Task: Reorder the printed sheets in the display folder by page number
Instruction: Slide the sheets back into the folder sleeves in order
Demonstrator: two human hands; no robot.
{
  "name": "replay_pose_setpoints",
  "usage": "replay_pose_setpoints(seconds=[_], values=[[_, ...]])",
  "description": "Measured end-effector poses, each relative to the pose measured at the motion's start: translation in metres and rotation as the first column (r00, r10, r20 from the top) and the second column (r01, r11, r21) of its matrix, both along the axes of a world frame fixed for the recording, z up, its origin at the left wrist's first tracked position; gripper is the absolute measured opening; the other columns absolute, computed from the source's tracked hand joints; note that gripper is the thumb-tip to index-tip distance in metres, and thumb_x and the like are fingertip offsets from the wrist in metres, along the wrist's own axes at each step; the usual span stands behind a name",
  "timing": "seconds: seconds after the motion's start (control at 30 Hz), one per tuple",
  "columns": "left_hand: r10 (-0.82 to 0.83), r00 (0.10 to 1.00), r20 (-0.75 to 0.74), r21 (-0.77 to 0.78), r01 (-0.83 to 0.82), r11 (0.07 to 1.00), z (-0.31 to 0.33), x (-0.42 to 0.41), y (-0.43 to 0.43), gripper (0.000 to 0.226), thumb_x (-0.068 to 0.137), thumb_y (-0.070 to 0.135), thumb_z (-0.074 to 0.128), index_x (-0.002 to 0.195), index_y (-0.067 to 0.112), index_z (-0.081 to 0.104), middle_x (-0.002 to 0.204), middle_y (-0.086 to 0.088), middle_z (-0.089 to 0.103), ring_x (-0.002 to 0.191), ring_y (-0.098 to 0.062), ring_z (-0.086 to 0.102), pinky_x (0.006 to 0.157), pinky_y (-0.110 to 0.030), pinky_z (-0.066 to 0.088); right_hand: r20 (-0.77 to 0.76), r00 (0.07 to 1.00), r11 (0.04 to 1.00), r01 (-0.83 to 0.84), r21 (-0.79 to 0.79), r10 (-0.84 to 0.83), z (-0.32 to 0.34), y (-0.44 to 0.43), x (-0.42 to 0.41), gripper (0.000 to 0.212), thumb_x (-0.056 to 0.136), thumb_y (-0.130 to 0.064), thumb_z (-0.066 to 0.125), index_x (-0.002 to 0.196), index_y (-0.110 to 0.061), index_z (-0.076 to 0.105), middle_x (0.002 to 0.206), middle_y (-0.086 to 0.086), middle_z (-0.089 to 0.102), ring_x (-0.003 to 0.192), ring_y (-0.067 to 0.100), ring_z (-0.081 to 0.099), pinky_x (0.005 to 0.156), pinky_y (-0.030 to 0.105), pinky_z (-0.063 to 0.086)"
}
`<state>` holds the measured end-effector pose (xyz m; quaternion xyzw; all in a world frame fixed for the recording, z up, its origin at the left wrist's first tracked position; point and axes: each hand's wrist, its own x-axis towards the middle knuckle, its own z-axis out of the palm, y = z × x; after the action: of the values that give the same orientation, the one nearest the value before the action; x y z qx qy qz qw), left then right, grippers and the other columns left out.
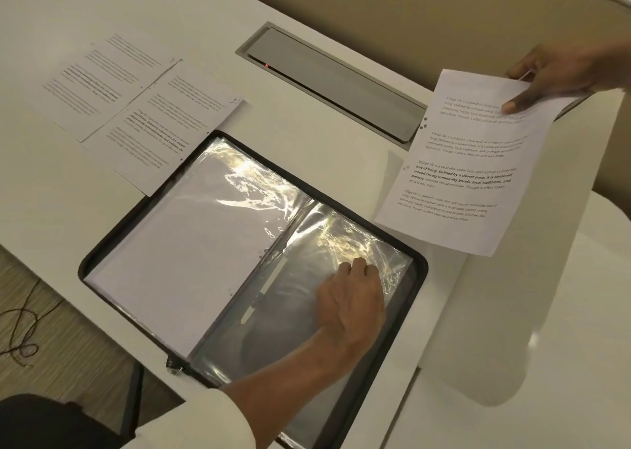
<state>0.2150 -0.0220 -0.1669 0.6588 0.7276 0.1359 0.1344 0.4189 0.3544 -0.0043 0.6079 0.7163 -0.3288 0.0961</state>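
Note:
The black display folder (418,274) lies open on the white table. Its left side holds a plastic sleeve with a blank white sheet (191,261). The right sleeve (290,319) looks dark and has no sheet in it. My left hand (351,298) rests on that right sleeve with fingers curled at its upper edge; whether they pinch the plastic I cannot tell. Above the table to the right, my right hand (560,73) pinches the top corner of a printed sheet (461,168) that hangs in the air. Two more printed sheets (112,83) (170,124) lie overlapping beyond the folder.
A grey cable hatch (334,83) with a small red light is set into the table behind the folder. The table edge runs diagonally at the left, with wood-look floor and a dark cord (20,332) below. A second white table surface (546,346) adjoins on the right.

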Motion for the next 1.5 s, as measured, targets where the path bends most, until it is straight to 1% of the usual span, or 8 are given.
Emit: replay_pose_setpoints(seconds=[0.17, 0.27, 0.43, 0.7, 0.9, 1.1, 1.23, 1.5], values=[[-0.026, 0.999, -0.039, 0.046, 0.028, 0.999, 0.000, 0.000, 0.003, 0.022, 0.066, 0.012, 0.085, 0.074, 0.017, 0.064, 0.067, 0.002, 0.057, 0.050, -0.011, 0.048, 0.045, -0.027, 0.046, 0.091, 0.993, 0.997, -0.077, -0.029, 0.079, -0.006, 0.005, -0.017, 0.024, 0.081, -0.015, 0.088, 0.104, -0.014, 0.080, 0.089, 0.001, 0.082, 0.070, 0.014, 0.077, 0.079, 0.035, 0.058], [-0.059, 0.996, -0.070, 0.044, 0.062, 0.997, -0.002, 0.001, 0.001, 0.023, 0.068, 0.013, 0.085, 0.077, 0.016, 0.064, 0.068, 0.002, 0.056, 0.050, -0.010, 0.046, 0.045, -0.026, 0.045, 0.069, 0.994, 0.994, -0.085, -0.063, 0.089, -0.013, 0.007, -0.031, 0.022, 0.082, -0.016, 0.087, 0.103, -0.017, 0.080, 0.090, -0.001, 0.082, 0.069, 0.009, 0.077, 0.084, 0.038, 0.056], [-0.086, 0.992, -0.092, 0.048, 0.091, 0.995, -0.003, 0.002, 0.001, 0.024, 0.068, 0.014, 0.086, 0.080, 0.016, 0.066, 0.072, 0.002, 0.059, 0.052, -0.011, 0.050, 0.049, -0.026, 0.045, 0.037, 0.987, 0.984, -0.152, -0.089, 0.156, -0.033, 0.014, -0.048, 0.027, 0.081, -0.022, 0.089, 0.106, -0.016, 0.079, 0.097, 0.002, 0.082, 0.094, 0.027, 0.078, 0.099, 0.048, 0.057], [-0.139, 0.978, -0.153, 0.027, 0.145, 0.989, 0.008, 0.002, -0.001, 0.027, 0.062, 0.019, 0.089, 0.077, 0.019, 0.066, 0.071, 0.003, 0.058, 0.054, -0.011, 0.048, 0.052, -0.026, 0.040, -0.052, 0.984, 0.982, -0.174, -0.077, 0.170, -0.050, 0.018, -0.071, 0.019, 0.084, -0.019, 0.087, 0.100, -0.023, 0.078, 0.092, -0.004, 0.082, 0.086, 0.021, 0.076, 0.082, 0.034, 0.057], [-0.206, 0.961, -0.184, 0.020, 0.214, 0.977, 0.009, 0.004, -0.004, 0.027, 0.062, 0.020, 0.087, 0.075, 0.018, 0.063, 0.072, 0.001, 0.055, 0.057, -0.011, 0.037, 0.053, -0.027, 0.038, -0.084, 0.984, 0.986, -0.163, -0.026, 0.160, -0.077, 0.016, -0.084, 0.025, 0.083, -0.021, 0.089, 0.105, -0.021, 0.078, 0.093, -0.003, 0.081, 0.084, 0.022, 0.073, 0.080, 0.032, 0.056], [-0.230, 0.958, -0.171, 0.004, 0.234, 0.972, 0.008, 0.007, -0.006, 0.030, 0.064, 0.028, 0.091, 0.078, 0.018, 0.067, 0.075, 0.000, 0.059, 0.058, -0.012, 0.050, 0.054, -0.028, 0.045, -0.113, 0.987, 0.992, -0.118, -0.035, 0.114, -0.095, 0.010, -0.089, 0.029, 0.084, -0.021, 0.089, 0.109, -0.016, 0.076, 0.100, 0.004, 0.079, 0.077, 0.017, 0.070, 0.066, 0.026, 0.052], [-0.230, 0.959, -0.166, 0.007, 0.235, 0.972, 0.008, 0.007, -0.004, 0.027, 0.066, 0.023, 0.089, 0.076, 0.017, 0.065, 0.074, -0.001, 0.058, 0.059, -0.014, 0.050, 0.054, -0.029, 0.042, -0.125, 0.988, 0.995, -0.096, -0.029, 0.092, -0.102, 0.007, -0.087, 0.027, 0.085, -0.021, 0.088, 0.108, -0.017, 0.075, 0.088, -0.001, 0.074, 0.075, 0.015, 0.069, 0.055, 0.019, 0.051], [-0.263, 0.948, -0.179, 0.016, 0.271, 0.963, 0.002, 0.006, -0.008, 0.028, 0.064, 0.020, 0.090, 0.079, 0.017, 0.067, 0.073, -0.002, 0.060, 0.058, -0.015, 0.053, 0.055, -0.030, 0.048, -0.196, 0.981, 1.000, 0.003, -0.028, -0.008, -0.118, 0.004, -0.078, 0.031, 0.083, -0.021, 0.090, 0.111, -0.013, 0.077, 0.096, 0.003, 0.076, 0.076, 0.015, 0.067, 0.066, 0.021, 0.051]])
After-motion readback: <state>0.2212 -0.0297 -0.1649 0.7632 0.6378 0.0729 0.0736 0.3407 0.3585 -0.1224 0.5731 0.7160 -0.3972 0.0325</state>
